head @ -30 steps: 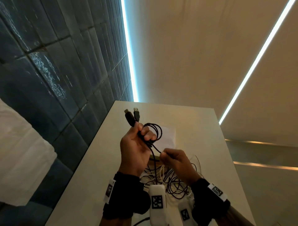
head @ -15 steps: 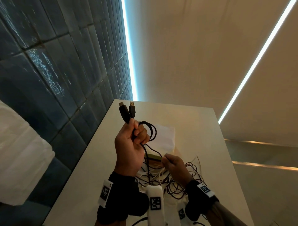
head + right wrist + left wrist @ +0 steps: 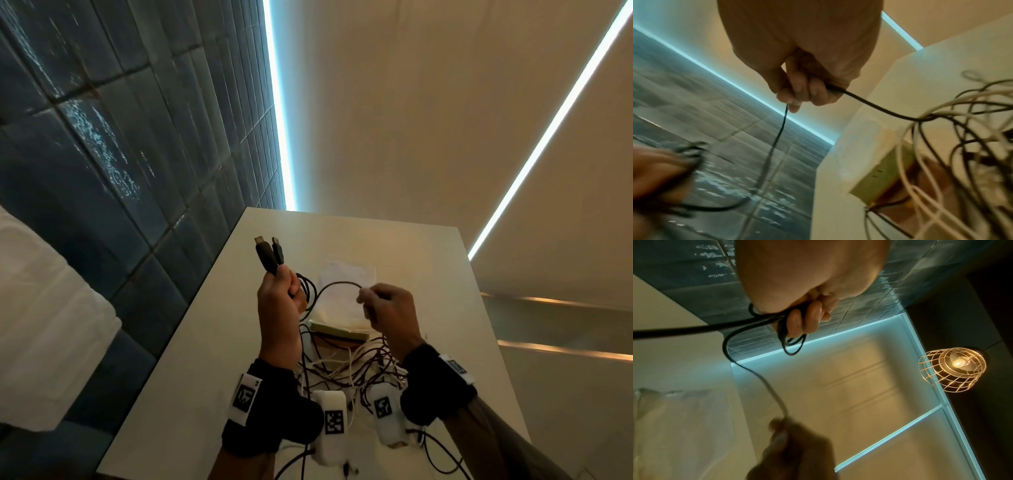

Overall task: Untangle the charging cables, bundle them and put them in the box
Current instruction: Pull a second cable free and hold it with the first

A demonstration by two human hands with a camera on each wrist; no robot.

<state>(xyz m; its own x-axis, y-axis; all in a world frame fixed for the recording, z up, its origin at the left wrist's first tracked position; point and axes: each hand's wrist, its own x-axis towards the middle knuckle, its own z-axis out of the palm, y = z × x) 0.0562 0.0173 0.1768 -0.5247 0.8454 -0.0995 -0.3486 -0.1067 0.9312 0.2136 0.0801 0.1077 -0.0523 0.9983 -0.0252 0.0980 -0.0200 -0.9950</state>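
Note:
My left hand (image 3: 281,298) is raised above the table and grips a coiled black cable (image 3: 308,291); its two USB plugs (image 3: 269,253) stick up out of the fist. In the left wrist view the fingers (image 3: 807,316) curl round several loops of that cable (image 3: 791,344). My right hand (image 3: 380,305) pinches the same black cable (image 3: 781,126) further along, and a loose arc (image 3: 339,284) spans between the hands. A tangle of black and white cables (image 3: 352,370) lies on the table below. The box (image 3: 339,330), with its pale lid raised, stands just beyond the tangle.
The white table (image 3: 205,359) runs along a dark tiled wall (image 3: 120,154) on the left. Its right edge (image 3: 493,342) drops off to open floor. A wire-cage lamp (image 3: 953,368) shows in the left wrist view.
My right hand has risen from the tangle and moved right, drawing a length of the black cable out into an arc. The left hand keeps its grip on the coil.

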